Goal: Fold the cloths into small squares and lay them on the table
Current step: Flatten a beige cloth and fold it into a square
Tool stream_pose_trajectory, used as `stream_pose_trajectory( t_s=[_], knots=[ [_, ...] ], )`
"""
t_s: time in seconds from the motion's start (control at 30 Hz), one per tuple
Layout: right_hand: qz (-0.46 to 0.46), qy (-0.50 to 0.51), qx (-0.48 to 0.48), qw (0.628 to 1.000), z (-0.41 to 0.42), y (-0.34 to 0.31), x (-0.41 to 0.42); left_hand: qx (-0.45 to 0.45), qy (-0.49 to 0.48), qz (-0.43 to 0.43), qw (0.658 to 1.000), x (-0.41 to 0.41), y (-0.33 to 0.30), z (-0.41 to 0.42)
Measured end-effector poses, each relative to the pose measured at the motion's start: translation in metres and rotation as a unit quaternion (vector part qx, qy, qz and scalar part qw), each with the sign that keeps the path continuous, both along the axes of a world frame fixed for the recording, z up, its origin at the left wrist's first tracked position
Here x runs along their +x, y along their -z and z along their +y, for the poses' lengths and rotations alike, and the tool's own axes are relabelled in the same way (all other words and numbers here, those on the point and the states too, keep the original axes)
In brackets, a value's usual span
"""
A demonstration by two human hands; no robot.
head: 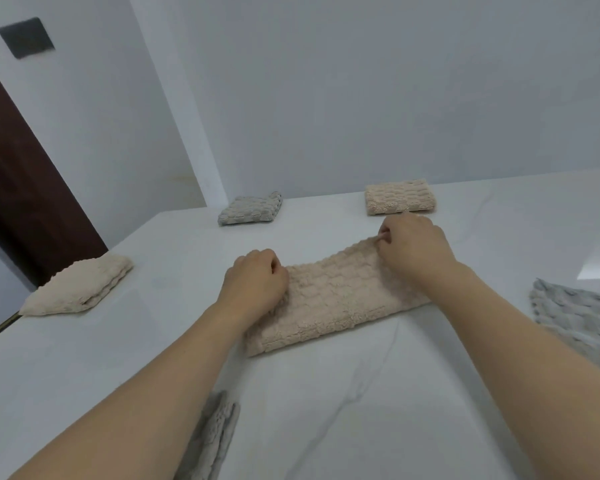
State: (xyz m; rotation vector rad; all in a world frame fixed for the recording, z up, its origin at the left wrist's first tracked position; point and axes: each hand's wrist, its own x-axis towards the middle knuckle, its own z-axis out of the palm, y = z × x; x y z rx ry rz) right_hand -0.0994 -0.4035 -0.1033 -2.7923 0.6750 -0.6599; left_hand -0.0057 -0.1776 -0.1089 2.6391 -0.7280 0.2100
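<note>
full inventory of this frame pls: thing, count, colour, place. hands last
beige cloth being folded: 1, beige, centre of table, folded to a long strip
folded beige cloths: 2, beige, one at far right of table, one at left edge
folded grey cloth: 1, grey, far left of table
unfolded grey cloth: 1, grey, right edge, partly out of frame
grey cloth at near edge: 1, grey, bottom, beside the left forearm
table: 1, white
door: 1, dark brown, left
wall plate: 1, dark, upper left wall
left hand: fingers curled on the strip's left end
right hand: pinches the strip's far right end
</note>
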Motion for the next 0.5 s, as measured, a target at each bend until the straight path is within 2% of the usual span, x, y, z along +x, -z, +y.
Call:
stream_pose_trajectory(
  t_s=[0.13,0.27,0.4,0.5],
  knots=[
    [0.034,0.030,0.000,0.999,0.001,0.034,0.010,0.030,-0.030,-0.043,0.998,0.009,0.029,-0.006],
    [0.053,0.032,-0.028,0.998,-0.002,0.034,0.016,0.031,-0.034,-0.065,0.997,0.015,0.037,-0.005],
    [0.077,0.036,-0.040,0.996,-0.002,0.034,0.019,-0.055,0.001,-0.046,0.997,0.018,0.032,-0.001],
    [0.059,0.034,-0.032,0.997,-0.005,0.034,0.022,-0.140,0.032,-0.072,0.987,0.016,0.022,0.001]
  ],
)
